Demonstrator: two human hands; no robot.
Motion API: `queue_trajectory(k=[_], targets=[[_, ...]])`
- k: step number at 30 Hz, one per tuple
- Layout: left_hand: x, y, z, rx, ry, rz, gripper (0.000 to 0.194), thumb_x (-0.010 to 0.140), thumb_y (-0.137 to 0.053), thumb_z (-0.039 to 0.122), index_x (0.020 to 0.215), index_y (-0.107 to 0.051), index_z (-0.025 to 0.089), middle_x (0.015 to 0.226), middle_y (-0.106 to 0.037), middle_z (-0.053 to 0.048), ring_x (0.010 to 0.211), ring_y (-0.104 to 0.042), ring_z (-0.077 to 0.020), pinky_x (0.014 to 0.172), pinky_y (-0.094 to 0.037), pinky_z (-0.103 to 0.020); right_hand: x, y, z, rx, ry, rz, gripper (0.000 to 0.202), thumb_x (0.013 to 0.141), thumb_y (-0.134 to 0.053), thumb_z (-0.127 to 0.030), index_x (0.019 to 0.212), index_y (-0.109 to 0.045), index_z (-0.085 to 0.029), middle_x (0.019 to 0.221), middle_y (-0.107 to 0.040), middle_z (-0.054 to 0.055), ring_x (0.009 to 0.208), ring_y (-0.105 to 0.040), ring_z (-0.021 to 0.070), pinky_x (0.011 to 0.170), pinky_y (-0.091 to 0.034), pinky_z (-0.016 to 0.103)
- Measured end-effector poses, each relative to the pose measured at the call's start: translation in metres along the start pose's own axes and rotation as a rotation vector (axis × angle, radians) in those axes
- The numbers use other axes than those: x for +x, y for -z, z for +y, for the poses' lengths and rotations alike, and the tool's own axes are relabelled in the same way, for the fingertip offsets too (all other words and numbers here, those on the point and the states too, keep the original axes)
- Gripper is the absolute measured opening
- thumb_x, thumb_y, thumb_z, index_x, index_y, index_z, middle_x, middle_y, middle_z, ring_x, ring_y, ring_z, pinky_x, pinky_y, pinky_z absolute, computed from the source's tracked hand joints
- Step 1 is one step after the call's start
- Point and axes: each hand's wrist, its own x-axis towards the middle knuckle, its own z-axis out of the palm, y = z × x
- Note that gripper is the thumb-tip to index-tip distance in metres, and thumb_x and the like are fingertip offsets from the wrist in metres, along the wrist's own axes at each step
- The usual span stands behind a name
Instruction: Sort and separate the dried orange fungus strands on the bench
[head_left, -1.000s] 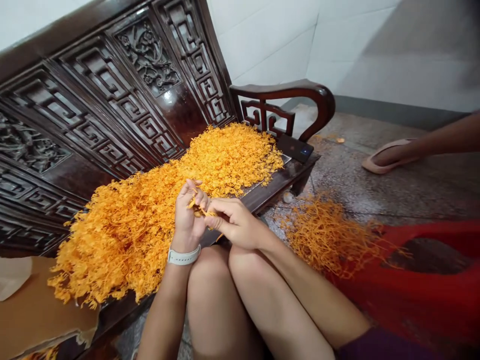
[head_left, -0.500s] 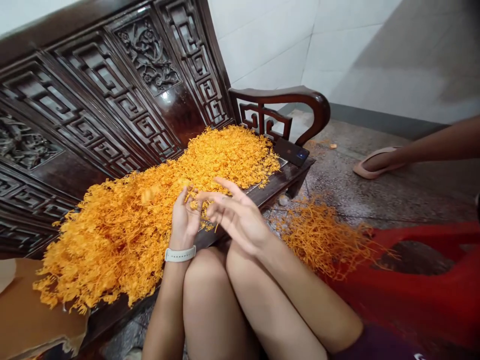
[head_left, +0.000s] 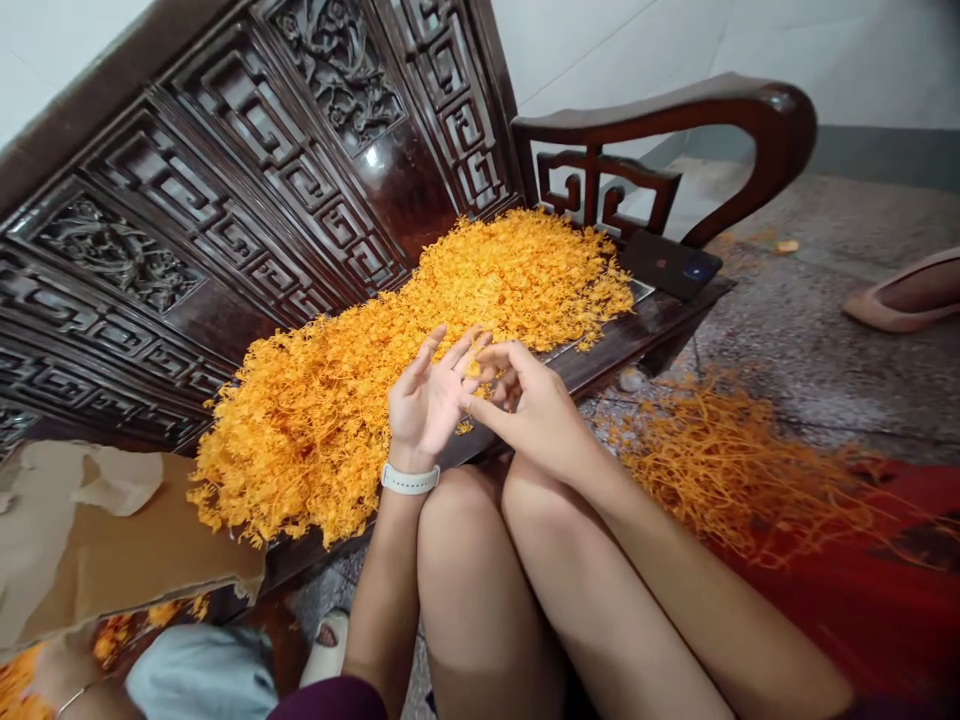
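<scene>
My left hand [head_left: 427, 405], with a pale wristband [head_left: 410, 479], is palm up and open, its fingers stretched out. My right hand [head_left: 536, 405] meets it above my knees, fingers curled and thumb against the left palm. A small yellow-orange piece [head_left: 473, 369] sits at the right fingertips, in front of the left fingers. Its exact grip is partly hidden. Behind both hands a long heap of small orange branching pieces [head_left: 315, 410] covers the dark wooden bench seat. To the right lies a pile of thin orange strands [head_left: 705, 460].
The carved bench back [head_left: 330, 190] and curved armrest [head_left: 780, 110] border the heap. A dark phone [head_left: 671, 265] lies by the armrest. Torn cardboard [head_left: 157, 540] is at left, with another person's hand [head_left: 67, 670] below it. A red stool [head_left: 825, 600] and a person's shoe [head_left: 892, 300] are at right.
The view has shifted, bringing the cardboard and another person's hand into sight. My left palm has opened out, and my right fingers, spread before, have curled in against it.
</scene>
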Motion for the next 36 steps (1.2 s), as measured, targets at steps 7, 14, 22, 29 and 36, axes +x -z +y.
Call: queue_trajectory(k=[7,14,22,29,36], targets=[[-0.002,0.004,-0.008,0.061,-0.036,-0.042,0.034,0.088,-0.080,0.028,0.118,-0.064,0.022,0.135,-0.069,-0.014,0.134,-0.065,-0.0264,0.102,-0.057,-0.035,0.002,0.002,0.004,0.013,0.079,0.042,0.008,0.098,-0.065,-0.028,0.096,-0.064,-0.021,0.088,-0.071,0.003,0.078,-0.064,0.0164,0.075,-0.051,0.033],[-0.006,0.001,-0.005,0.079,-0.074,-0.069,0.052,0.081,-0.088,0.045,0.125,-0.066,0.026,0.144,-0.064,-0.015,0.141,-0.059,-0.0323,0.102,-0.059,-0.040,0.001,0.001,0.001,-0.127,0.102,0.059,0.025,0.088,-0.079,-0.032,0.100,-0.060,-0.022,0.096,-0.070,0.004,0.082,-0.062,0.0181,0.075,-0.050,0.034],[0.005,0.012,-0.019,0.202,-0.165,0.074,0.033,0.079,-0.092,0.024,0.106,-0.075,0.022,0.107,-0.071,-0.004,0.098,-0.071,-0.0121,0.083,-0.057,-0.020,0.000,0.002,0.000,-0.137,0.134,0.047,0.013,0.094,-0.066,-0.020,0.107,-0.065,-0.022,0.103,-0.073,0.005,0.080,-0.065,0.0170,0.075,-0.050,0.034],[0.007,0.014,-0.017,0.178,-0.253,0.160,0.032,0.075,-0.095,0.029,0.098,-0.075,0.021,0.098,-0.076,-0.003,0.101,-0.076,-0.0152,0.078,-0.060,-0.021,0.002,0.004,0.006,-0.197,0.138,0.162,0.010,0.090,-0.067,-0.015,0.097,-0.071,-0.021,0.094,-0.071,0.004,0.079,-0.064,0.0179,0.078,-0.052,0.036],[0.005,0.017,-0.017,0.212,-0.204,0.157,0.035,0.073,-0.097,0.031,0.099,-0.076,0.021,0.096,-0.078,-0.003,0.096,-0.076,-0.0136,0.079,-0.059,-0.020,0.004,0.005,0.008,-0.157,0.244,0.119,0.006,0.095,-0.068,-0.021,0.099,-0.072,-0.023,0.115,-0.072,0.007,0.111,-0.068,0.0254,0.100,-0.053,0.044]])
